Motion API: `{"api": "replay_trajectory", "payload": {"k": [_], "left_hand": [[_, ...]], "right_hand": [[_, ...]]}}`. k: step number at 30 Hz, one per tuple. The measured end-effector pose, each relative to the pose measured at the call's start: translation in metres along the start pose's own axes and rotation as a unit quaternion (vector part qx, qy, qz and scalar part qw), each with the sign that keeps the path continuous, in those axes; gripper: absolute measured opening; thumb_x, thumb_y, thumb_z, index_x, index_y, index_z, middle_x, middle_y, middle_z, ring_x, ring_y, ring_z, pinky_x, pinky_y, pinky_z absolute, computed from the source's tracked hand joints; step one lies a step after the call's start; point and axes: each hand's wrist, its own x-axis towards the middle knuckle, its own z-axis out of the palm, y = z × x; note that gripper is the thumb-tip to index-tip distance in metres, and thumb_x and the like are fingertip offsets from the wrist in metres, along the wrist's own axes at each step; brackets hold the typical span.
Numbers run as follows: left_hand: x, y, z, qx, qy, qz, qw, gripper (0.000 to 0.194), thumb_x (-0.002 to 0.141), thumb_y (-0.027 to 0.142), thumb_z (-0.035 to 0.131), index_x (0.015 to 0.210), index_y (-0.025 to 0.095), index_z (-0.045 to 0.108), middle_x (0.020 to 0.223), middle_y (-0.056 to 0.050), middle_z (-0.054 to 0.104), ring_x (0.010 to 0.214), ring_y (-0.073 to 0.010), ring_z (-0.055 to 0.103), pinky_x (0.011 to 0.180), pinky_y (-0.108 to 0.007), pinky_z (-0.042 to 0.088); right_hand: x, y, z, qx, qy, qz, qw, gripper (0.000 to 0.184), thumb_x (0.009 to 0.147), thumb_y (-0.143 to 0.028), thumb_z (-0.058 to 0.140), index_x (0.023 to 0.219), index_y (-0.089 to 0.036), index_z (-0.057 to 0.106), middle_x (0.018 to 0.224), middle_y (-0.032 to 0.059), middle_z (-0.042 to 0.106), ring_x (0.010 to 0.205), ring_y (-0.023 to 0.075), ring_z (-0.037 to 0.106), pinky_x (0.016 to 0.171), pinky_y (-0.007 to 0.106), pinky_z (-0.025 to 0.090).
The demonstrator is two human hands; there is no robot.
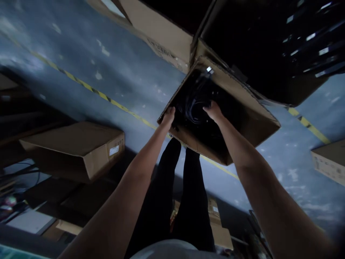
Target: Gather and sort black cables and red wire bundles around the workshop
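My left hand point(169, 116) is closed over the left corner of an open cardboard box point(260, 122), with its fingers on the rim. Inside this box lie dark, shiny coils of black cable point(192, 108), hard to make out in the shadow. My right hand point(215, 112) reaches down into the box at the right side of a coil. Its fingers are curled closed against the cable, and part of the grip is hidden by the dark contents. A small white tag or connector point(209, 69) shows near the far corner of the box.
A large box point(291, 93) of dark items with bright ends adjoins at the far right, another box point(161, 28) at the far left. An open carton point(72, 136) stands at left, another box point(330, 160) at right. Yellow-black tape point(91, 88) crosses the blue-grey floor.
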Motion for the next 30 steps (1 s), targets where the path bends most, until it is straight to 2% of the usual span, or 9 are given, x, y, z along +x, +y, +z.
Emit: {"api": "replay_trajectory", "payload": {"k": [3, 6, 11, 15, 20, 24, 26, 28, 30], "left_hand": [[-0.007, -0.006, 0.007, 0.083, -0.004, -0.003, 0.997, 0.073, 0.097, 0.045, 0.043, 0.153, 0.003, 0.022, 0.160, -0.021, 0.028, 0.149, -0.0263, 0.028, 0.123, -0.035, 0.026], [-0.011, -0.009, 0.019, 0.130, -0.017, 0.024, 0.991, 0.091, 0.092, 0.049, 0.052, 0.154, -0.002, 0.010, 0.160, -0.027, 0.022, 0.150, -0.0311, 0.023, 0.123, -0.037, 0.024], [0.000, -0.013, 0.025, 0.112, -0.003, 0.012, 0.994, 0.084, 0.090, 0.044, 0.056, 0.152, 0.000, 0.019, 0.157, -0.027, 0.030, 0.148, -0.0346, 0.027, 0.123, -0.045, 0.025], [-0.013, -0.013, 0.014, 0.103, 0.010, 0.037, 0.994, 0.074, 0.092, 0.038, 0.051, 0.151, 0.000, 0.025, 0.155, -0.026, 0.035, 0.146, -0.0333, 0.033, 0.122, -0.044, 0.027], [-0.078, -0.038, 0.001, 0.081, 0.051, 0.200, 0.975, 0.062, 0.094, 0.034, 0.041, 0.151, 0.012, 0.029, 0.156, -0.018, 0.036, 0.148, -0.0274, 0.032, 0.122, -0.045, 0.030], [-0.164, -0.103, -0.009, 0.185, -0.046, 0.215, 0.958, 0.060, 0.091, 0.026, 0.034, 0.150, 0.012, 0.033, 0.155, -0.017, 0.039, 0.146, -0.0264, 0.035, 0.121, -0.044, 0.032], [-0.202, -0.142, -0.023, 0.319, -0.172, 0.201, 0.910, 0.062, 0.087, 0.024, 0.038, 0.149, 0.015, 0.039, 0.157, -0.013, 0.038, 0.148, -0.0251, 0.032, 0.122, -0.040, 0.028], [-0.229, -0.171, -0.039, 0.444, -0.288, 0.199, 0.825, 0.062, 0.082, 0.028, 0.046, 0.144, 0.024, 0.049, 0.158, -0.006, 0.037, 0.150, -0.0264, 0.025, 0.124, -0.046, 0.021], [-0.246, -0.186, -0.052, 0.521, -0.317, 0.192, 0.769, 0.064, 0.082, 0.033, 0.043, 0.146, 0.027, 0.047, 0.162, -0.001, 0.029, 0.153, -0.0245, 0.017, 0.124, -0.047, 0.016]], "right_hand": [[0.014, -0.003, 0.033, -0.033, 0.018, 0.048, 0.998, 0.057, 0.081, -0.018, 0.063, 0.134, -0.006, 0.048, 0.127, 0.0204, 0.061, 0.123, 0.0334, 0.057, 0.107, 0.054, 0.042], [-0.006, 0.012, 0.034, -0.014, 0.038, 0.004, 0.999, 0.064, 0.083, -0.022, 0.058, 0.143, -0.011, 0.039, 0.133, 0.0183, 0.058, 0.125, 0.0320, 0.055, 0.108, 0.054, 0.042], [-0.080, 0.057, 0.014, 0.028, 0.053, -0.036, 0.998, 0.070, 0.083, -0.030, 0.055, 0.147, -0.012, 0.034, 0.148, 0.0179, 0.046, 0.130, 0.0262, 0.053, 0.111, 0.045, 0.042], [-0.153, 0.098, 0.012, 0.119, 0.043, 0.048, 0.991, 0.059, 0.080, -0.038, 0.054, 0.133, -0.013, 0.049, 0.127, 0.0183, 0.063, 0.109, 0.0243, 0.066, 0.100, 0.043, 0.050], [-0.259, 0.132, 0.027, 0.170, 0.077, 0.154, 0.970, 0.048, 0.071, -0.053, 0.055, 0.104, -0.019, 0.063, 0.110, 0.0140, 0.071, 0.102, 0.0277, 0.067, 0.097, 0.046, 0.050], [-0.351, 0.129, 0.059, 0.221, 0.109, 0.198, 0.949, 0.044, 0.062, -0.055, 0.055, 0.088, -0.021, 0.065, 0.090, 0.0117, 0.073, 0.086, 0.0302, 0.070, 0.083, 0.047, 0.055], [-0.392, 0.121, 0.084, 0.251, 0.124, 0.215, 0.936, 0.037, 0.056, -0.050, 0.055, 0.077, -0.022, 0.065, 0.075, 0.0088, 0.072, 0.074, 0.0312, 0.069, 0.073, 0.047, 0.056], [-0.426, 0.118, 0.111, 0.277, 0.143, 0.225, 0.923, 0.028, 0.049, -0.045, 0.054, 0.065, -0.024, 0.063, 0.062, 0.0058, 0.067, 0.067, 0.0337, 0.068, 0.069, 0.050, 0.055], [-0.452, 0.120, 0.138, 0.299, 0.178, 0.234, 0.908, 0.024, 0.045, -0.042, 0.052, 0.061, -0.027, 0.063, 0.064, 0.0034, 0.069, 0.076, 0.0369, 0.070, 0.078, 0.052, 0.054]]}}
